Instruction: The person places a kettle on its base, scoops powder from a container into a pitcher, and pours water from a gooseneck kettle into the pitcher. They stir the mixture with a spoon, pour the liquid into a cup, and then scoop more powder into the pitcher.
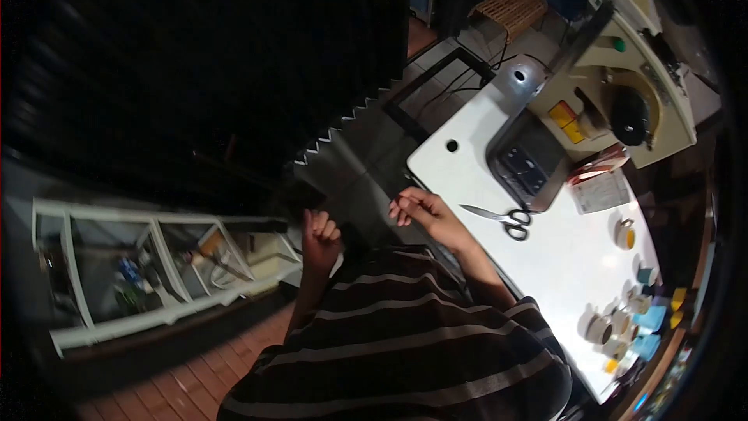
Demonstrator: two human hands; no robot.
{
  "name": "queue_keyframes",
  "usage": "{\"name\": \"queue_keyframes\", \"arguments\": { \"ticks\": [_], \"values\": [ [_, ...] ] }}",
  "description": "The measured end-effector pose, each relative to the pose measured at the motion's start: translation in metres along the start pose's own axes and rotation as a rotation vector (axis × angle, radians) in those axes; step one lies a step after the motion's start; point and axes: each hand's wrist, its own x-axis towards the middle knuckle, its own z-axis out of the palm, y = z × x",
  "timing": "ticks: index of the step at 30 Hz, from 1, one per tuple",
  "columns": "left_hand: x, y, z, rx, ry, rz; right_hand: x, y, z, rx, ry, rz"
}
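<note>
Grey sheet (366, 148): zigzag-edged, spread ahead of both hands, its long axis running away from the body.
Left hand (321, 234): curled closed at the sheet's near side; what is gripped cannot be told.
Right hand (417, 209): fingers pinched narrow on the sheet's near edge.
Scissors (502, 220): laid flat on the white counter (561, 265), just beside the right hand, blades pointed toward it.

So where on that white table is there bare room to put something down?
The white table is bare between the round hole, the scissors and the right hand, and more widely between the scissors and the cups. It is crowded round the cups and by the laptop.
</note>
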Motion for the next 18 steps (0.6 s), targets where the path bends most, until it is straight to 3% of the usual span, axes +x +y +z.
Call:
{"name": "queue_keyframes", "arguments": {
  "ticks": [7, 14, 18],
  "values": [
    [0.117, 0.114, 0.030, 0.064, -0.045, -0.175, 0.114, -0.016, 0.033, 0.068, 0.241, 0.004],
    [0.214, 0.144, 0.022, 0.061, 0.032, -0.366, 0.180, -0.013, 0.021, 0.109, 0.430, -0.050],
    [0.276, 0.154, 0.029, 0.187, -0.021, -0.451, 0.211, -0.008, 0.003, 0.114, 0.476, -0.058]
  ]
}}
